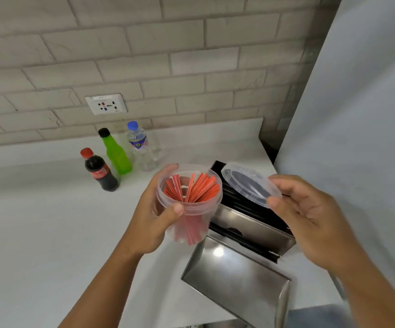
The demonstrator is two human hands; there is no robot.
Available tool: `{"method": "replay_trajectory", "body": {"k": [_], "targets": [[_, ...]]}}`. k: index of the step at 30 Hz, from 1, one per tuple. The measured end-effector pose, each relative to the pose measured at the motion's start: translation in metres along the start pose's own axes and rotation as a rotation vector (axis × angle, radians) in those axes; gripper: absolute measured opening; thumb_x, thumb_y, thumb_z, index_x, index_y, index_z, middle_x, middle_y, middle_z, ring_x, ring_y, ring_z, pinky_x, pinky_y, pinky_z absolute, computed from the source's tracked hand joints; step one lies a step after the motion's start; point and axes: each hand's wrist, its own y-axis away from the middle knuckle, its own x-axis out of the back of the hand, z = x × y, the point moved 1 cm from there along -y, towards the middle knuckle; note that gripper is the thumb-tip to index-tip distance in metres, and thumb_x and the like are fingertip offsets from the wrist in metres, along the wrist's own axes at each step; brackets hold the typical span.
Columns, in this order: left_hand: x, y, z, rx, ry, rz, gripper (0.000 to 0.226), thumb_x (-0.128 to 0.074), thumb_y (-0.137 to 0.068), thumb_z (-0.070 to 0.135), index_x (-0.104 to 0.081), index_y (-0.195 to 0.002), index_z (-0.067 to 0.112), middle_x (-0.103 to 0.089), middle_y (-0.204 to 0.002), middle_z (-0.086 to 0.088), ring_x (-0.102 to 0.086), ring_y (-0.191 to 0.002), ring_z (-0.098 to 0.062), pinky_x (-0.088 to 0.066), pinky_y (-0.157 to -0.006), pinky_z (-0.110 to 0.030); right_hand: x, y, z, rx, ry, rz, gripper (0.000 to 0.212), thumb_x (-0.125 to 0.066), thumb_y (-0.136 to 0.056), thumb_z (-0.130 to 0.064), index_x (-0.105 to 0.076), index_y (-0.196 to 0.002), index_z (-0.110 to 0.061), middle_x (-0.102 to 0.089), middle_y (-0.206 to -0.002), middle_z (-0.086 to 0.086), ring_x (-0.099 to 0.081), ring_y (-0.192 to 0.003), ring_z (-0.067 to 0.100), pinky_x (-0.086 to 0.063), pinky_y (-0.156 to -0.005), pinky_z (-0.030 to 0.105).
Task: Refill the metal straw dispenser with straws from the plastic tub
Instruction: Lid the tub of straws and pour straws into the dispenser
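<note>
My left hand (152, 214) grips a clear round plastic tub (193, 209), held above the counter with its mouth open. Several red-and-white wrapped straws (191, 188) stand inside it. My right hand (310, 216) pinches the tub's clear lid (246, 183) by its near edge, off the tub and just to its right. Under both stands the metal straw dispenser (251, 230), its top open with black straws (233, 197) lying inside. Its shiny hinged cover (236, 275) is swung down towards me.
Three bottles stand at the back left on the white counter (37, 221): a dark cola bottle (100, 170), a green bottle (116, 152), a clear water bottle (140, 147). A wall socket (105, 104) sits above them. A grey wall (357, 114) bounds the right.
</note>
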Motion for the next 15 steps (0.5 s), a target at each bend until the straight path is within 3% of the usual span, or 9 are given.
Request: {"method": "replay_trajectory", "body": {"k": [2,4,7,10,13,15], "targets": [[-0.013,0.001,-0.002,0.036,0.01,-0.04,0.107,-0.074,-0.075,0.076,-0.041,-0.151,0.008,-0.072,-0.123,0.0,-0.069,-0.113,-0.016,-0.053,-0.096,-0.027,-0.002,0.001,0.008,-0.034,-0.036,-0.023,0.029,-0.064,-0.098,-0.024,-0.069,-0.127,-0.022,-0.071,-0.134,-0.004,-0.067,-0.126,0.013,-0.053,-0.106,0.028],[-0.025,0.004,-0.006,0.071,0.022,-0.096,0.102,-0.073,-0.079,0.073,-0.041,-0.151,0.009,-0.072,-0.123,0.002,-0.069,-0.114,-0.015,-0.053,-0.096,-0.025,-0.007,0.005,0.015,-0.077,-0.069,-0.062,0.031,-0.065,-0.097,-0.028,-0.069,-0.128,-0.025,-0.067,-0.141,-0.006,-0.064,-0.132,0.012,-0.05,-0.11,0.034],[-0.037,0.01,-0.011,0.095,0.04,-0.158,0.083,-0.07,-0.087,0.067,-0.045,-0.148,0.018,-0.07,-0.131,0.007,-0.067,-0.121,-0.014,-0.052,-0.097,-0.024,-0.015,0.012,0.019,-0.073,-0.09,-0.128,0.024,-0.064,-0.104,-0.03,-0.067,-0.126,-0.035,-0.066,-0.142,-0.01,-0.061,-0.134,0.01,-0.048,-0.11,0.027],[-0.045,0.016,-0.013,0.104,0.046,-0.187,0.074,-0.066,-0.092,0.063,-0.048,-0.146,0.016,-0.068,-0.133,0.002,-0.067,-0.121,-0.019,-0.053,-0.098,-0.028,-0.02,0.018,0.02,-0.058,-0.098,-0.164,0.029,-0.063,-0.101,-0.036,-0.066,-0.13,-0.038,-0.068,-0.139,-0.011,-0.062,-0.133,0.01,-0.049,-0.106,0.02],[-0.049,0.02,-0.015,0.149,0.057,-0.194,0.079,-0.065,-0.09,0.066,-0.049,-0.143,0.009,-0.068,-0.128,-0.005,-0.068,-0.116,-0.027,-0.055,-0.096,-0.035,-0.026,0.022,0.024,-0.077,-0.093,-0.197,0.032,-0.062,-0.103,-0.035,-0.064,-0.135,-0.034,-0.067,-0.141,-0.009,-0.061,-0.135,0.014,-0.049,-0.108,0.027],[-0.05,0.022,-0.016,0.157,0.046,-0.183,0.079,-0.063,-0.091,0.068,-0.049,-0.142,0.01,-0.068,-0.127,-0.002,-0.068,-0.116,-0.023,-0.055,-0.096,-0.032,-0.029,0.024,0.026,-0.076,-0.094,-0.215,0.033,-0.062,-0.104,-0.029,-0.062,-0.138,-0.032,-0.067,-0.142,-0.007,-0.061,-0.135,0.016,-0.05,-0.108,0.029]]}}
